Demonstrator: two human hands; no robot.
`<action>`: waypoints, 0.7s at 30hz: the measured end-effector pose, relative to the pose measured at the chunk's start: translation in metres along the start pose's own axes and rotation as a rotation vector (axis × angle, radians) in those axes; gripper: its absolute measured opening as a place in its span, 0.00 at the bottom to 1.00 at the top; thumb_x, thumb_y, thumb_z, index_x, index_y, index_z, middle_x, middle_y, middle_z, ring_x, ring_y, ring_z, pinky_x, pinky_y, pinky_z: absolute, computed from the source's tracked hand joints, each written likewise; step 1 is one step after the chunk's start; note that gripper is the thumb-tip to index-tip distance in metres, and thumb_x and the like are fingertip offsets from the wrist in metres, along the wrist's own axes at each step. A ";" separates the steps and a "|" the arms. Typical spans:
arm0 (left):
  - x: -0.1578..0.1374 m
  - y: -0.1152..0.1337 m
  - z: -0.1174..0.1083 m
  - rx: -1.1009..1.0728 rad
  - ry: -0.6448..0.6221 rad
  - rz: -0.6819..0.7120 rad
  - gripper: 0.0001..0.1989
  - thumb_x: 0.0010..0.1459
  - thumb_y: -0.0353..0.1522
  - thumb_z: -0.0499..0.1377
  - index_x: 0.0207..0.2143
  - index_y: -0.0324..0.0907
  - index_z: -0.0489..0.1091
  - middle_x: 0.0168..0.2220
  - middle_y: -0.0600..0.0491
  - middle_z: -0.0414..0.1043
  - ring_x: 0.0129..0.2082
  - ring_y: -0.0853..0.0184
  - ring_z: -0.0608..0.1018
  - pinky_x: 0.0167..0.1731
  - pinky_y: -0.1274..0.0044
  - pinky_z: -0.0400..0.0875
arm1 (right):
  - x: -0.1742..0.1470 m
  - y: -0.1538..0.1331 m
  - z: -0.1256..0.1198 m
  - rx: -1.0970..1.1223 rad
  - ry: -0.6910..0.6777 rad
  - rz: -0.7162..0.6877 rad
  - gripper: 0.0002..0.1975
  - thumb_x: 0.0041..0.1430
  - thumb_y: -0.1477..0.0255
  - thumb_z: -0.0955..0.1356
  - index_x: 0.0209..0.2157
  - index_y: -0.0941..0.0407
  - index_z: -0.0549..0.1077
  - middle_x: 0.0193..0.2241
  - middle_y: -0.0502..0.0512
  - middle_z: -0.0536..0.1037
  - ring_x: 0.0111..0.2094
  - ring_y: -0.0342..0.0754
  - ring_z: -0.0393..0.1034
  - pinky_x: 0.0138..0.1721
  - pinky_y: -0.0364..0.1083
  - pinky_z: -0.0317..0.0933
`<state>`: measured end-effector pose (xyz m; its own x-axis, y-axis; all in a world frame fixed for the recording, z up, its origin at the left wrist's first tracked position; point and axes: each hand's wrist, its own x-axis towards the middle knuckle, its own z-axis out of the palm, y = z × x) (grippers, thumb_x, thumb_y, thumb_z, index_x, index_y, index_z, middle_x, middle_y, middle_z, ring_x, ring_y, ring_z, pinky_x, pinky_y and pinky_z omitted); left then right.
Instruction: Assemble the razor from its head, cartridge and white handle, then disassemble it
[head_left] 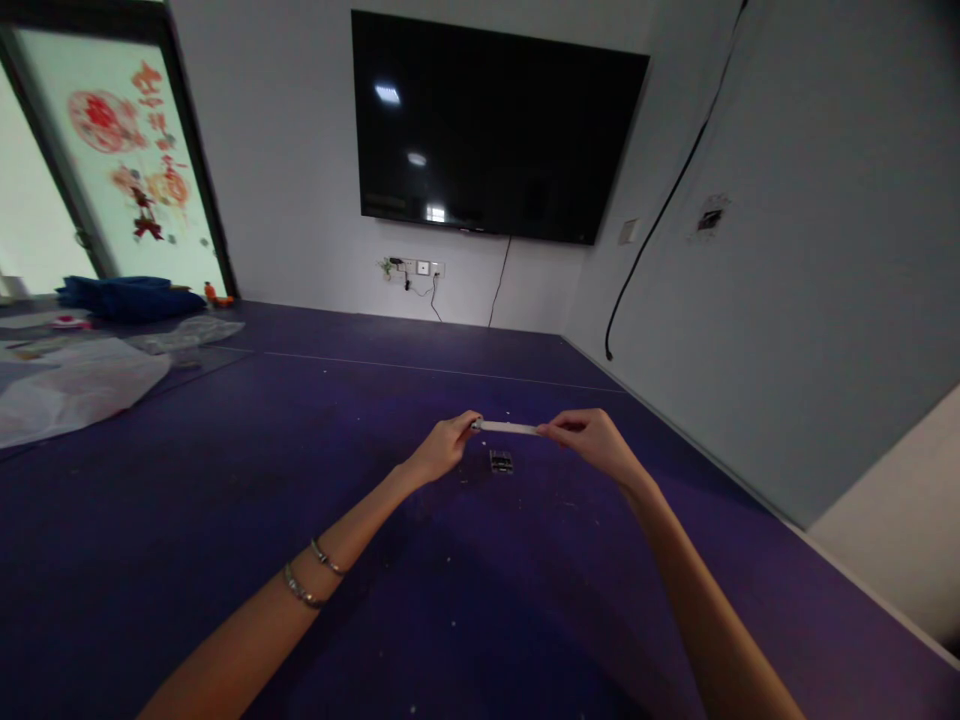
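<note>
Left hand (444, 447) nearly closed, gripping strip (508, 428) at nine o'clock; right hand (587, 438) pinching three-o'clock end. Dark block (501, 462) at six.

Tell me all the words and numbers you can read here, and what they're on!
None is clear enough to quote.
Red characters on the glass door: too blurred.
Tiny mark on the television's lower edge: too small.
Held white strip: no writing shows.
Small dark block near it: too small to tell.
</note>
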<state>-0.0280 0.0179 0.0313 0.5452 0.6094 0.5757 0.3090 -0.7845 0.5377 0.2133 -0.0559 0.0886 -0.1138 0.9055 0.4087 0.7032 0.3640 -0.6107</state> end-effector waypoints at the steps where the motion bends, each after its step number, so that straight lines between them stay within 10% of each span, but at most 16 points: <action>1: 0.000 0.000 0.000 -0.005 0.001 0.004 0.10 0.61 0.32 0.47 0.41 0.41 0.66 0.37 0.50 0.71 0.38 0.67 0.74 0.41 0.76 0.65 | 0.000 0.000 0.000 -0.003 -0.005 0.002 0.20 0.48 0.54 0.66 0.22 0.58 0.76 0.16 0.51 0.69 0.19 0.41 0.58 0.21 0.42 0.49; 8: 0.003 -0.003 0.002 -0.216 0.017 -0.150 0.07 0.59 0.33 0.50 0.35 0.39 0.65 0.31 0.50 0.73 0.32 0.68 0.76 0.36 0.76 0.68 | 0.002 0.004 0.001 0.013 -0.061 0.002 0.19 0.48 0.56 0.67 0.25 0.58 0.77 0.18 0.52 0.71 0.21 0.42 0.61 0.23 0.41 0.52; 14: 0.004 0.004 -0.002 -0.659 -0.296 -0.618 0.09 0.55 0.35 0.54 0.34 0.37 0.63 0.27 0.47 0.75 0.25 0.64 0.78 0.23 0.74 0.70 | 0.006 0.016 0.008 -0.027 0.084 0.058 0.22 0.48 0.53 0.65 0.26 0.58 0.78 0.19 0.52 0.72 0.21 0.42 0.61 0.21 0.41 0.50; 21: 0.001 0.002 -0.005 -0.834 -0.550 -0.719 0.12 0.53 0.36 0.58 0.32 0.35 0.65 0.29 0.43 0.76 0.28 0.62 0.79 0.29 0.70 0.72 | 0.009 0.028 0.035 -0.103 0.134 0.078 0.24 0.47 0.50 0.64 0.26 0.57 0.78 0.18 0.52 0.72 0.21 0.43 0.62 0.21 0.41 0.49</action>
<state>-0.0307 0.0175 0.0365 0.7749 0.5843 -0.2411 0.1918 0.1460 0.9705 0.2068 -0.0300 0.0515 0.0339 0.8904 0.4539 0.7749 0.2634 -0.5745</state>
